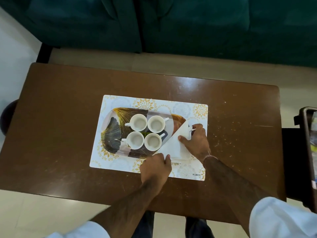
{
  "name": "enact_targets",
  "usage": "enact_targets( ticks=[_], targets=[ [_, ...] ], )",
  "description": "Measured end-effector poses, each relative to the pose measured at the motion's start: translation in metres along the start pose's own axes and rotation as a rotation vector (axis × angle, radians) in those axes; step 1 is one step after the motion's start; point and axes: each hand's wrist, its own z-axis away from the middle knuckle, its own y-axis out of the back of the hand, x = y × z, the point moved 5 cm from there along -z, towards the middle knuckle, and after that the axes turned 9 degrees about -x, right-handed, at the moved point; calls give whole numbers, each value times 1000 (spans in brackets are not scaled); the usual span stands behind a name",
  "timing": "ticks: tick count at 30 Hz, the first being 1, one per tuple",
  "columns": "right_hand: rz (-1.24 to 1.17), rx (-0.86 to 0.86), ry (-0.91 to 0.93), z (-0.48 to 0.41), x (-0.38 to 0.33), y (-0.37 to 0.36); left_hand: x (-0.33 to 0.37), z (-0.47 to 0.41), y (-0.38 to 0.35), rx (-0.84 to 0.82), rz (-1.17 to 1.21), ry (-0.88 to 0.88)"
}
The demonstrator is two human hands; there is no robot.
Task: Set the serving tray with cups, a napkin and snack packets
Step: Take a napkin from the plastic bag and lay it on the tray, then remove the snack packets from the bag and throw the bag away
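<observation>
At frame centre: a patterned serving tray [113, 134] lies on a white placemat [120, 164] with gold flower prints, and the placemat lies on a brown wooden table [60, 117].
Cups: four white cups [145, 133] stand in a two-by-two block in the middle of the tray, close together; the two on the left turn their handles left, the two on the right turn theirs right. All look empty.
Between the cups: a small green-yellow item [145, 134] shows in the gap; too small to tell what it is.
Napkin: a white napkin [171, 143] lies over the right end of the tray, its long folded edge running diagonally from upper right to lower left, just beside the lower right cup.
Left hand [157, 166]: at the napkin's lower corner, fingers curled and pinched on the napkin's edge.
Right hand [195, 140]: at the napkin's upper right part, thumb pressed on top of the sheet, the other fingers bent around its upper corner and gripping it.
Sleeves: white, at the bottom edge of the frame.
Top of frame: a dark green sofa [188, 23] behind the table.
Right edge of frame: a phone [308, 152] standing upright, partly cut off.
</observation>
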Motion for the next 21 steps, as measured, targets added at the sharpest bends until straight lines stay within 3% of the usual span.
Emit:
enact_targets(
  ticks=[4,9,21],
  targets=[
    [-8,-17,31,1,2,5,31,-9,8,-27,147,-158],
    [-27,-1,78,4,7,27,70,-25,17,-52,162,-260],
    [38,131,155,59,28,182,179,-18,45,-133,90,-458]
  ],
)
